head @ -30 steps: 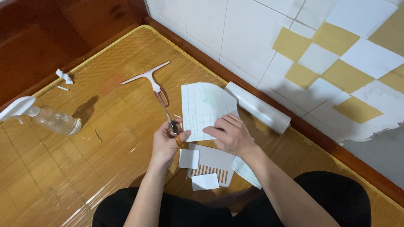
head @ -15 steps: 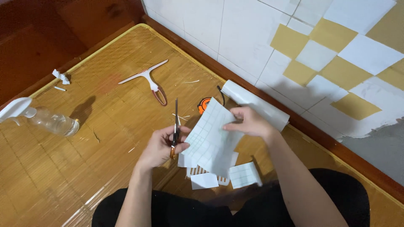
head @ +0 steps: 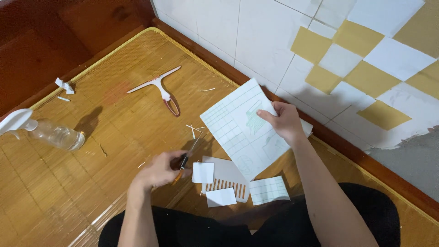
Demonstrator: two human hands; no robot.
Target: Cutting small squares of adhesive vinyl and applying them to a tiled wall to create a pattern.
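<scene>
From the head view, the right hand (head: 282,122) now pinches the large white sheet (head: 244,128) by its far edge between thumb and fingers, lifted and swung toward the tiled wall (head: 256,32), farther from the lap than half a second ago. The left hand (head: 160,170), fingers curled tight around the scissors (head: 186,158), has dropped away from the sheet to just left of the cut paper pieces (head: 224,183) on the bamboo mat (head: 91,174); squeegee (head: 157,88) and spray bottle (head: 43,131), farther left of the pieces, lie unmoved.
</scene>
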